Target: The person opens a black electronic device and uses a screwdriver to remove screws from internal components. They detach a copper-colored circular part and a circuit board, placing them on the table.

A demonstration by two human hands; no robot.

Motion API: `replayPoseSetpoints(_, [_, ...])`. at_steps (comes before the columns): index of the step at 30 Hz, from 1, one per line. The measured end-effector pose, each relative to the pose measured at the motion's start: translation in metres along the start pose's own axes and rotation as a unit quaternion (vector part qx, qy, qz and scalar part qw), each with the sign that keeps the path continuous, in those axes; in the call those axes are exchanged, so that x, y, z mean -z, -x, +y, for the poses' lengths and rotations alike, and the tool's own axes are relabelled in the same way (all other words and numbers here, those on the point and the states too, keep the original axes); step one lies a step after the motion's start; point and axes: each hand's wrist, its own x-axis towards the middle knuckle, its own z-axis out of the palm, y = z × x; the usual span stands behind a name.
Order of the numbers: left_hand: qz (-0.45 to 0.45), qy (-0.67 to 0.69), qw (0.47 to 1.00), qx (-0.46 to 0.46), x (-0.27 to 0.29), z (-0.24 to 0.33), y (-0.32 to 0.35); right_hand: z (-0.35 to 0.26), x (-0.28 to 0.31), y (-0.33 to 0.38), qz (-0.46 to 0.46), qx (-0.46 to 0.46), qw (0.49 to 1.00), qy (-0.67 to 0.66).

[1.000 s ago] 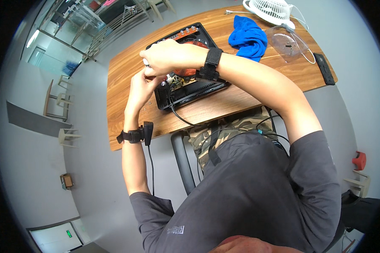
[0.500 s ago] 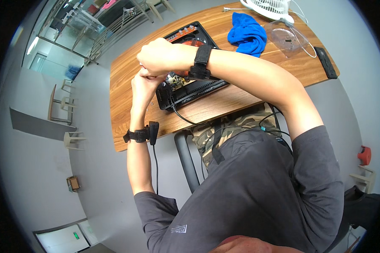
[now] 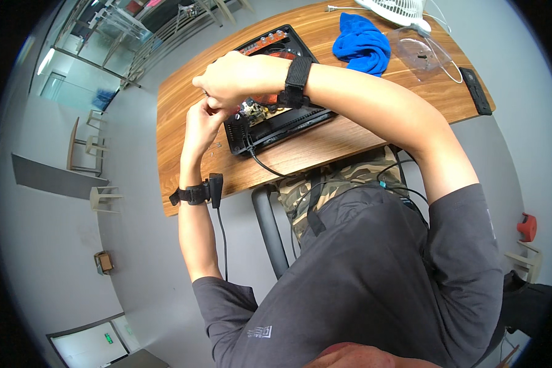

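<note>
An opened black appliance that looks like an induction cooker [image 3: 306, 115] lies on the wooden table [image 3: 181, 116]. Inside it are a round reddish coil [image 3: 268, 98], a circuit board with small parts [image 3: 253, 113] and an orange strip along the far side. My right hand [image 3: 230, 78] is closed above the left side of the housing, its fingers curled. Just nearer to me, my left hand [image 3: 201, 126] has its fingers pinched together against the right hand's fingers. Whatever lies between the fingertips is hidden. Small metal bits [image 3: 214, 147] lie beside the left hand.
A black cord [image 3: 265, 167] runs from the housing over the table's front edge. To the right are a blue cloth [image 3: 362, 46], a clear plastic piece [image 3: 418, 54], a white fan [image 3: 398, 11] and a long black object [image 3: 475, 92]. Straps with cables circle both wrists.
The whole view has shifted slightly. My left hand and forearm have moved a little to the left, while both hands stay together at the fingertips.
</note>
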Motion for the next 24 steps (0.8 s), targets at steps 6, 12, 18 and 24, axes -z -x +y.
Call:
replayPoseSetpoints(6, [0.040,-0.026,0.999,0.003,-0.009,0.005,-0.005,0.000,-0.002,-0.006,0.058,-0.003,0.998,0.034])
replayPoseSetpoints(12, [0.069,-0.030,0.997,0.010,-0.015,-0.004,-0.004,0.002,-0.011,-0.008,0.062,0.005,0.997,0.042])
replayPoseSetpoints(18, [0.036,0.085,0.996,-0.013,-0.005,-0.006,0.000,0.005,-0.007,-0.003,0.042,0.037,0.998,0.016])
replayPoseSetpoints(24, [0.054,0.041,0.998,-0.018,-0.002,-0.031,-0.007,-0.005,0.005,-0.012,0.080,0.030,0.996,0.040])
